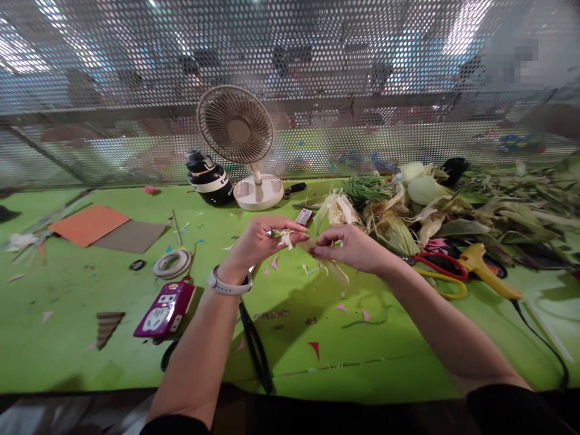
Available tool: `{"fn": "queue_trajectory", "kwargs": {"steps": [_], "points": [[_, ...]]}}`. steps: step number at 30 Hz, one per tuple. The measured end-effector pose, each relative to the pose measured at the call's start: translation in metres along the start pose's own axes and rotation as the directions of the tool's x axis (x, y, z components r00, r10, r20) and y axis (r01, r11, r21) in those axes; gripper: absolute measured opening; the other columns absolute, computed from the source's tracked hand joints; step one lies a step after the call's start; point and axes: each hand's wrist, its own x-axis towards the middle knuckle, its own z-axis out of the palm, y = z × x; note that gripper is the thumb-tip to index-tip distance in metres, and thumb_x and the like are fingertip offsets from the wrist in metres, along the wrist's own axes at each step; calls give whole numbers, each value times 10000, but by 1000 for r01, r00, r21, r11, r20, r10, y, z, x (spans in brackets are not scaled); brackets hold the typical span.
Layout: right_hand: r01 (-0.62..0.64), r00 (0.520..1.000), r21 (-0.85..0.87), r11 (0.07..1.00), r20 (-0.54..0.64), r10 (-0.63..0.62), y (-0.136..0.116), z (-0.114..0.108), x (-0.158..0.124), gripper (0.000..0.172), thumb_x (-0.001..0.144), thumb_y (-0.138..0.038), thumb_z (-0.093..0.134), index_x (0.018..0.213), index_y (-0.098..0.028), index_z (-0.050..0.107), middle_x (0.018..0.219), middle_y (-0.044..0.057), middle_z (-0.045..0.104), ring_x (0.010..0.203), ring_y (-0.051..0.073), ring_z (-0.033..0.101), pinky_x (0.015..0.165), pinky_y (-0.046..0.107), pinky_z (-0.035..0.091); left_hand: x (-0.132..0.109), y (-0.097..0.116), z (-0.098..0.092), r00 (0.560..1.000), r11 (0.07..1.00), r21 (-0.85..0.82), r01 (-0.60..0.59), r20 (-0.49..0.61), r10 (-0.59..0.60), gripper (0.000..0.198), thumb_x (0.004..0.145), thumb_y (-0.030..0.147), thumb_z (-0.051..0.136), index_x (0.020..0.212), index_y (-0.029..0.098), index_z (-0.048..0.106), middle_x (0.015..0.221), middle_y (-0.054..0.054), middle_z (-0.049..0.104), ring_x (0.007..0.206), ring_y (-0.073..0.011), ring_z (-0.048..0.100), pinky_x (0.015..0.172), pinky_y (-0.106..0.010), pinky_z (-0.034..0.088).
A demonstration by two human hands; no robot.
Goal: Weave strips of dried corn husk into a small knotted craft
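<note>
My left hand [267, 241] is closed around a bundle of pale corn husk strips [286, 238], held above the middle of the table. Just to its right my right hand [342, 244] pinches a thin, translucent corn husk piece [334, 272], with finger and thumb together. The husk hangs down between and below the hands. Both hands are close together but a small gap shows between them. A small red and white box [304, 217] lies right behind the hands. Something thin and dark is partly hidden beneath my left wrist.
A fan [258, 192] and black bottle [211, 181] stand behind. Corn husks [399, 229], scissors [441, 266] and a yellow glue gun [487, 272] lie right. A tape roll [173, 263], purple power strip [165, 309] and orange sheet [90, 225] lie left. Black tweezers [256, 347] are in front.
</note>
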Motion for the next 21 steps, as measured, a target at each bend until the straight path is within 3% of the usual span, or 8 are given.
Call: {"fn": "queue_trajectory", "kwargs": {"steps": [8, 21], "points": [[-96, 987, 349, 932, 157, 43, 10, 1, 6, 268, 767, -408, 673, 793, -142, 677, 741, 7, 650, 699, 111, 576, 692, 254, 429, -1, -5, 2, 996, 998, -16, -55, -66, 54, 160, 730, 290, 724, 857, 197, 754, 734, -49, 714, 632, -129, 619, 578, -238, 475], [12, 997, 315, 949, 71, -36, 17, 5, 11, 278, 762, -423, 672, 693, -155, 645, 726, -1, 586, 738, 125, 528, 721, 269, 407, 1, -15, 4, 992, 988, -103, -118, -65, 111, 152, 711, 217, 744, 862, 205, 755, 746, -50, 721, 648, -130, 632, 585, -236, 488]]}}
